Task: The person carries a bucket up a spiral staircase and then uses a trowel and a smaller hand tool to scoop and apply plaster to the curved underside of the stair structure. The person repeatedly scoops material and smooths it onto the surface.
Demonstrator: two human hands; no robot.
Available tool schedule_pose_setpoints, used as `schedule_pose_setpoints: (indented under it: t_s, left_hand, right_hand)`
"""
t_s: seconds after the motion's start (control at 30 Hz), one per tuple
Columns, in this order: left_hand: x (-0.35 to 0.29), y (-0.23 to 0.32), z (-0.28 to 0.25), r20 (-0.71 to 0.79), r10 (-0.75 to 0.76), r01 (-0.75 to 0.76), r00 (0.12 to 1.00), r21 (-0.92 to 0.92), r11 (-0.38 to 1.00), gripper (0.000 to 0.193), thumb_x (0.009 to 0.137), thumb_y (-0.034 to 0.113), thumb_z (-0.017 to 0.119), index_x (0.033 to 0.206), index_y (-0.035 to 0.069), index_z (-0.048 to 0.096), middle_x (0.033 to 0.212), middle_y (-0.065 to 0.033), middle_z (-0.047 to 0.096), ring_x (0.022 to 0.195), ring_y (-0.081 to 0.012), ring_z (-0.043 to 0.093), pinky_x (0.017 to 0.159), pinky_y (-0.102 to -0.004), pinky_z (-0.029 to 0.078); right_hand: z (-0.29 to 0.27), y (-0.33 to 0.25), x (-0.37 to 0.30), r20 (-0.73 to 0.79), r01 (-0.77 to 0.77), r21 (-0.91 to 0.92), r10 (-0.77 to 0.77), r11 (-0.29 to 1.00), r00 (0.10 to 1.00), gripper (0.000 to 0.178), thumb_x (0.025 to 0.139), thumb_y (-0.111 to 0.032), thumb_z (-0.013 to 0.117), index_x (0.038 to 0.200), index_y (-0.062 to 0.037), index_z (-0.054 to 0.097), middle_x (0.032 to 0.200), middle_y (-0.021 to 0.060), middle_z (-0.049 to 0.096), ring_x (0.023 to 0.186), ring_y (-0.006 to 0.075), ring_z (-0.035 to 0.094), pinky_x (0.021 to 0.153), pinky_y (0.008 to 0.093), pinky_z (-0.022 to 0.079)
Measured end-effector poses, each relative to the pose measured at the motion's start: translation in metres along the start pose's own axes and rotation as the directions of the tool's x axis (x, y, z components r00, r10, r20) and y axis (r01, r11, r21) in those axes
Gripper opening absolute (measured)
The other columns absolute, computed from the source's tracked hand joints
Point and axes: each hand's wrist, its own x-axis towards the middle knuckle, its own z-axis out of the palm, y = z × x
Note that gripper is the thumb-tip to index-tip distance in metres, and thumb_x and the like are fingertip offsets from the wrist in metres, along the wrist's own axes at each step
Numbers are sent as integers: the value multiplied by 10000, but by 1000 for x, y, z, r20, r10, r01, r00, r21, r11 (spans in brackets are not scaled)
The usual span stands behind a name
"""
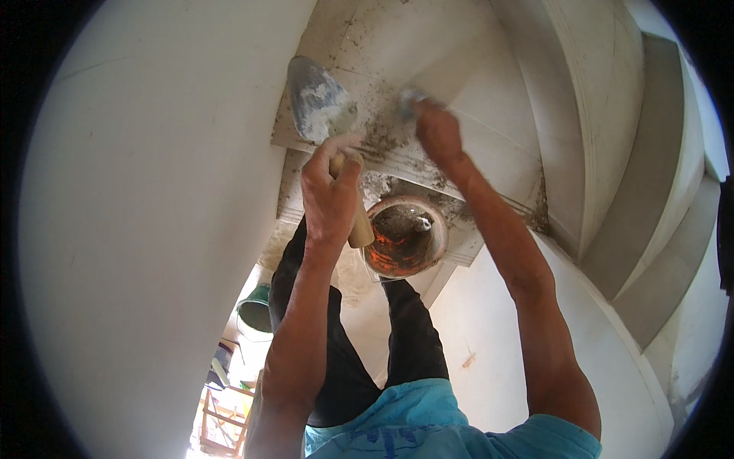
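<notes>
My left hand (331,183) is closed round the wooden handle of a trowel (315,99), its grey, mortar-smeared blade pointing away over the stair tread. On the tread (466,84) at the right, my right hand (441,138) is closed on a small pale, bluish thing (411,99), blurred by motion, whose kind I cannot make out. Grey crumbs of debris (382,131) are scattered between the trowel blade and my right hand. Just below my hands stands an orange bucket (405,237), dirty inside, with grey material and a small white piece in it.
Curved stair steps (650,168) rise at the right. A plain white wall (153,214) runs along the left. Lower down are a green bucket (256,312) and a wooden frame (225,417). My legs in dark trousers are on the steps beside the orange bucket.
</notes>
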Motion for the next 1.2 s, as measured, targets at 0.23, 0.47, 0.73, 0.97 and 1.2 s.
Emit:
schedule_pose_setpoints:
  t_s: [0.23, 0.47, 0.73, 0.97, 1.2]
  left_hand:
    - [0, -2, 7, -13, 10, -11, 1000, -81, 997, 310, 860, 48, 574, 1152, 41, 678, 784, -26, 612, 664, -96, 557, 616, -258, 475]
    - [-2, -5, 2, -1, -40, 39, 999, -86, 996, 322, 853, 63, 584, 1161, 62, 680, 810, -35, 617, 655, -109, 565, 622, -271, 506]
    - [-9, 8, 1, 16, -70, 71, 997, -105, 992, 310, 845, 43, 573, 1135, 40, 683, 799, -25, 597, 654, -107, 556, 611, -267, 494]
    - [-7, 13, -2, 58, -19, 26, 998, -119, 993, 309, 846, 60, 577, 1135, 39, 682, 788, -26, 585, 662, -104, 551, 619, -269, 490]
    - [39, 6, 1, 184, -17, 32, 983, -82, 996, 307, 857, 66, 583, 1150, 33, 669, 785, -25, 579, 662, -99, 545, 613, -271, 485]
  right_hand:
    - [-93, -18, -22, 185, -208, 120, 184, 971, 965, 374, 789, 21, 600, 1151, -59, 652, 1058, 180, 678, 902, 372, 663, 804, 448, 535]
    - [-236, 39, -20, -161, -527, -62, 513, 847, 843, 325, 829, -49, 660, 1153, -64, 676, 925, 201, 698, 849, 389, 675, 760, 467, 525]
    - [-336, 145, 4, -213, -671, -225, 636, 707, 742, 217, 804, -125, 626, 854, 84, 655, 808, 302, 646, 743, 418, 667, 696, 467, 506]
    - [-308, 179, -5, -183, -591, -301, 563, 748, 806, 248, 738, -125, 620, 790, 117, 610, 737, 312, 609, 660, 400, 646, 647, 471, 489]
    - [-308, 170, -5, -152, -668, -337, 662, 664, 734, 272, 739, -132, 617, 844, 118, 637, 791, 325, 641, 793, 472, 673, 691, 510, 516]
